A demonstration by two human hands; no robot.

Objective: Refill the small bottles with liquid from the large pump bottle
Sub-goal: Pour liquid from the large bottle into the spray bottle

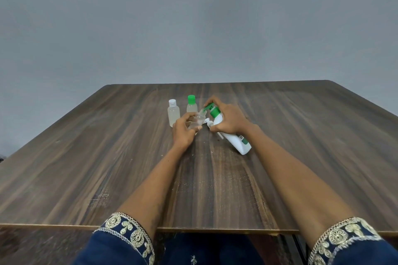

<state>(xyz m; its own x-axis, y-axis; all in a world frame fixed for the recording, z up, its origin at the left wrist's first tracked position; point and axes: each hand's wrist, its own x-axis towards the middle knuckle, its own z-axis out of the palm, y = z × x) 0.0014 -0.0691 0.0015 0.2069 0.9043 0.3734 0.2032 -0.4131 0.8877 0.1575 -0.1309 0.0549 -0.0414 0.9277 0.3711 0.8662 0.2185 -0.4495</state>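
Head cam: my left hand (184,130) grips an uncapped small bottle (197,122) mid-table, my right hand (228,118) wraps the tilted pump bottle (233,137), spout at its mouth. Two capped bottles (173,113) behind look filled, so probably last one.

dark wood-grain table (107,157), white-capped small bottle (173,114) and green-capped small bottle (191,106) standing side by side
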